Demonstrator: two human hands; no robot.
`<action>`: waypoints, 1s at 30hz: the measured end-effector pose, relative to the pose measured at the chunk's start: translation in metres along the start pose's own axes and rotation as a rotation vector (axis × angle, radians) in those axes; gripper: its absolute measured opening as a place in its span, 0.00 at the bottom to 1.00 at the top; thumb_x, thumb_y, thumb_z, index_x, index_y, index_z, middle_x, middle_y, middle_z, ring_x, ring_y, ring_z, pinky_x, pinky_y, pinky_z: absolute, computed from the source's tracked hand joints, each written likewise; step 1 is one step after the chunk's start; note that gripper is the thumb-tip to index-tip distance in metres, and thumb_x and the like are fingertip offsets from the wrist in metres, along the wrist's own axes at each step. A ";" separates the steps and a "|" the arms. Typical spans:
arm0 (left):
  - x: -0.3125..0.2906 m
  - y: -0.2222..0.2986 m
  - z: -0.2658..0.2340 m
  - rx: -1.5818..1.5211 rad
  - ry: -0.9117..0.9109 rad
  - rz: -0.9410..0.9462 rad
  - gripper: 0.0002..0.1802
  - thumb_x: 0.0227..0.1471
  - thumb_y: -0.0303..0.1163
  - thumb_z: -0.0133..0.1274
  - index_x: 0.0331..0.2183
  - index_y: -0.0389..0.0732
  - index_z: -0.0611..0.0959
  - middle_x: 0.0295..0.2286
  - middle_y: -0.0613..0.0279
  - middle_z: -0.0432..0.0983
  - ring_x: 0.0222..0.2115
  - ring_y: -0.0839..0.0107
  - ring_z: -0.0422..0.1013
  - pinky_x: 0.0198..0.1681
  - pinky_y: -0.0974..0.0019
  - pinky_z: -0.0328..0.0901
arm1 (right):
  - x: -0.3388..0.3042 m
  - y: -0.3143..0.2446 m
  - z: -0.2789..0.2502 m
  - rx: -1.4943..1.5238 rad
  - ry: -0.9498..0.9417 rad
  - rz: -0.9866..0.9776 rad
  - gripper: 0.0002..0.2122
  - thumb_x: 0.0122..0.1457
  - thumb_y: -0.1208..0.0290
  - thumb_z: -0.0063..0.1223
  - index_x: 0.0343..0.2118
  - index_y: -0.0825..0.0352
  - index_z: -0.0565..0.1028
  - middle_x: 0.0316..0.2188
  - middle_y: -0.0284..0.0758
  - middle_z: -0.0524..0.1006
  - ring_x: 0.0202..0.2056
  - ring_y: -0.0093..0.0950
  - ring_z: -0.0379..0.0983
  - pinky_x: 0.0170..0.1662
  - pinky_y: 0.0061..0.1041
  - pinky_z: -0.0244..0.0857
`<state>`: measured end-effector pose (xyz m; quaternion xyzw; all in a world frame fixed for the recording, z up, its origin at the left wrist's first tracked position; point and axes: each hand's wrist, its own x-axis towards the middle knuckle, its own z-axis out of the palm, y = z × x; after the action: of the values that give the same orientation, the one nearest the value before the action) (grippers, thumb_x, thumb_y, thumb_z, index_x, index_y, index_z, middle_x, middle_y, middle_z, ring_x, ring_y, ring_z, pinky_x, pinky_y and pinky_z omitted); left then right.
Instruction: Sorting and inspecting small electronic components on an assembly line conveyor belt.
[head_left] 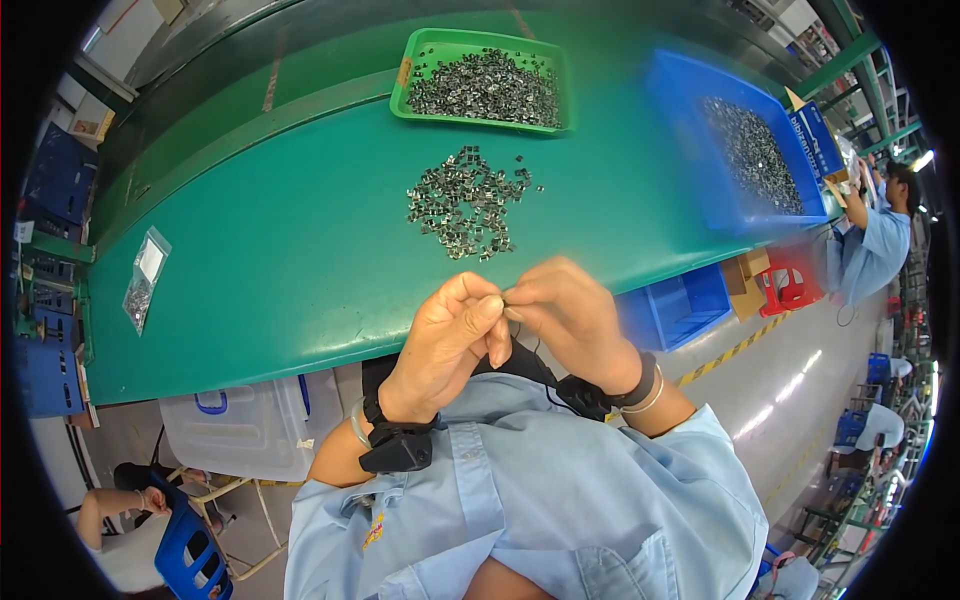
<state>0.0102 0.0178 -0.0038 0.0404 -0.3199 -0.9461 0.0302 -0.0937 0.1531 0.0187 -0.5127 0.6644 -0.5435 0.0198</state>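
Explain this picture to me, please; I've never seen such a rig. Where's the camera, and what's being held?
There's no machine here: these are a person's bare hands, seen from a downward-looking fisheye camera on their head, so straight edges bend. The left hand and right hand meet at the fingertips, apparently pinching a small dark piece, too tiny to identify. On the green table lie loose metal pieces, a green tray and blue bin of similar-looking pieces, and a clear bag.
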 end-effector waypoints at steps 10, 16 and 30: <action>0.001 0.001 0.010 -0.069 0.007 -0.037 0.08 0.59 0.35 0.46 0.34 0.39 0.70 0.21 0.61 0.71 0.19 0.72 0.66 0.23 0.69 0.62 | 0.000 0.005 -0.001 -0.011 0.036 -0.047 0.08 0.47 0.81 0.59 0.31 0.66 0.73 0.27 0.35 0.74 0.29 0.29 0.72 0.29 0.25 0.66; 0.001 0.000 0.007 -0.171 -0.025 -0.066 0.08 0.58 0.34 0.46 0.33 0.40 0.70 0.22 0.61 0.72 0.19 0.73 0.67 0.23 0.70 0.62 | -0.001 0.003 0.002 0.031 0.046 -0.043 0.08 0.48 0.81 0.58 0.31 0.66 0.73 0.26 0.35 0.74 0.28 0.29 0.72 0.29 0.25 0.66; 0.007 0.010 0.001 0.059 0.068 0.028 0.10 0.59 0.34 0.44 0.40 0.39 0.70 0.27 0.61 0.72 0.21 0.73 0.68 0.24 0.69 0.64 | 0.041 0.028 -0.028 0.011 -0.073 0.147 0.04 0.52 0.77 0.56 0.30 0.67 0.73 0.27 0.31 0.75 0.29 0.23 0.71 0.33 0.21 0.66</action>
<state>0.0032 0.0101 0.0021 0.0689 -0.3469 -0.9338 0.0532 -0.1474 0.1405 0.0312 -0.4819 0.6960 -0.5252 0.0865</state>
